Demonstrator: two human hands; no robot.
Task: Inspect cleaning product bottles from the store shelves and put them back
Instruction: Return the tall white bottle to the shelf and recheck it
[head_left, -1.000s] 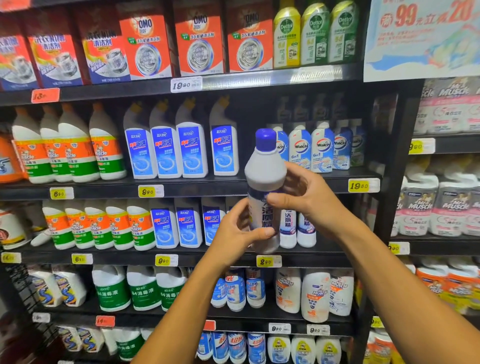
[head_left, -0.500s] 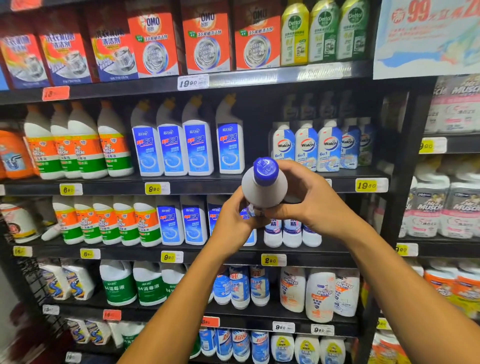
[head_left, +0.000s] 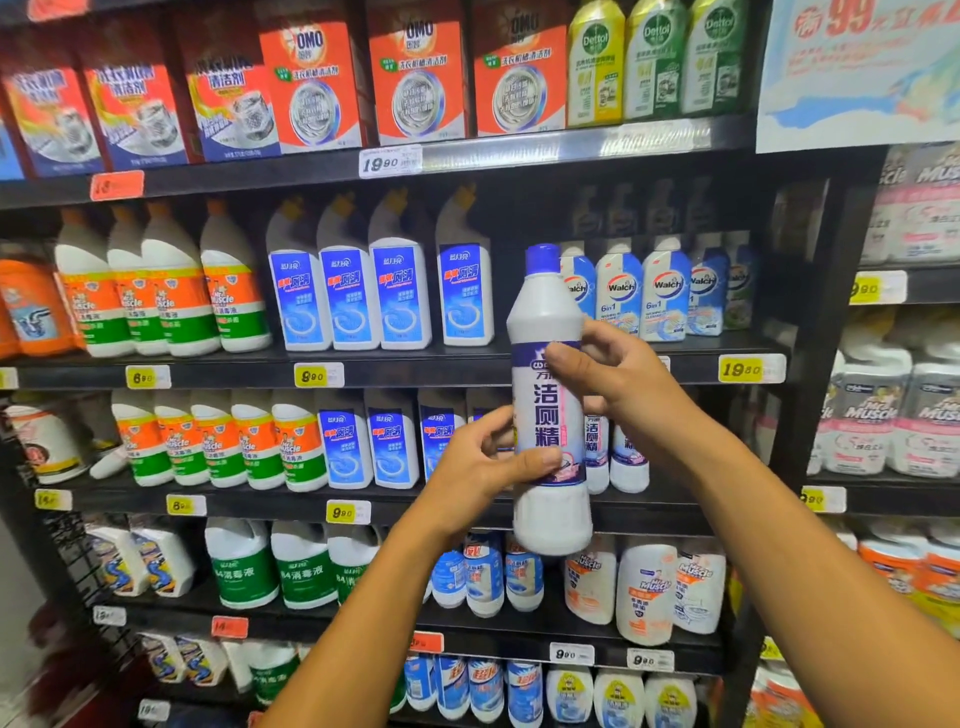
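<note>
Shopper's two hands hold a white toilet-cleaner bottle (head_left: 548, 415) upright in front of a store shelf unit (head_left: 415, 371), its blue cap (head_left: 542, 260) at the top and its purple-lettered label turned toward the camera. Left hand (head_left: 483, 467) grips the lower part of the label from the left side, thumb lying across the front and fingers curled round behind; right hand (head_left: 618, 384) clasps the upper label from the right, thumb pressed on the front face, fingers wrapped behind. Bottle hangs clear of every shelf, nearer to the viewer than the stocked rows, its long axis vertical and its base well above the shelf below. Directly behind it and just to its right, on the third shelf down, stand matching white bottles (head_left: 597, 447) with the same purple lettering; that row appears to be its home, and a gap there looks hidden by the held bottle. Judging by the label facing the viewer, inspection is under way. Return would be a short push away from the viewer and slightly down, bottle kept upright; right hand sits nearer that row, and neighbouring bottles could be knocked if the base swings wide
</note>
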